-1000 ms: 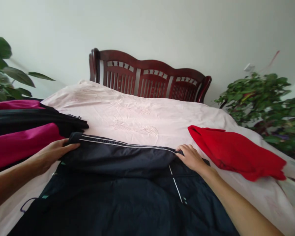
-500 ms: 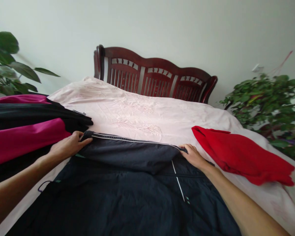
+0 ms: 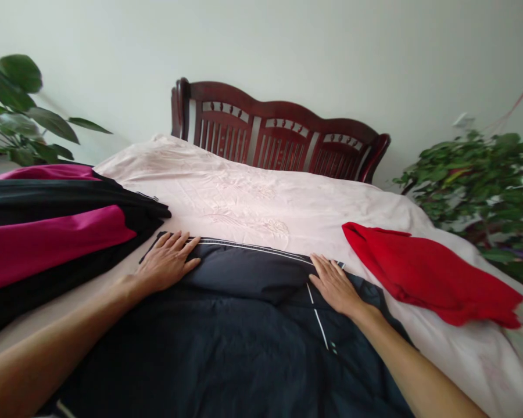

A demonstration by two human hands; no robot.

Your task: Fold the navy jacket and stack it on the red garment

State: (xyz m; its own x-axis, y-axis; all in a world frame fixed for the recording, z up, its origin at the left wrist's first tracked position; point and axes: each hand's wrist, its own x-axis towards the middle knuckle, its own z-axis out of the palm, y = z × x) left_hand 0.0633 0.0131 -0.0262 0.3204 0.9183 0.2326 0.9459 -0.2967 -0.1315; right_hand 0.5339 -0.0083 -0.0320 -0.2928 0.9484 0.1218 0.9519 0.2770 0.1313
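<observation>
A dark navy jacket (image 3: 226, 342) lies spread in front of me, with white piping along its far edge and a short white stripe on its right part. My left hand (image 3: 165, 261) rests flat on its far left corner, fingers stretched out and the thumb apart. On the far right part, close to the piping, my right hand (image 3: 333, 283) lies flat with its fingers extended. Neither hand grips the cloth. The jacket's near edge runs out of view at the bottom.
A pale pink bedspread (image 3: 248, 197) lies under everything. Black and magenta clothes (image 3: 56, 232) are at the left, a folded red garment (image 3: 427, 273) at the right. Behind stands a dark wooden headboard (image 3: 279, 136). Leafy plants (image 3: 483, 191) flank the bed.
Both hands have let go of the jacket's far edge and now lie flat on it. The left hand has shifted right, onto the cloth. The red garment and other clothes stay put.
</observation>
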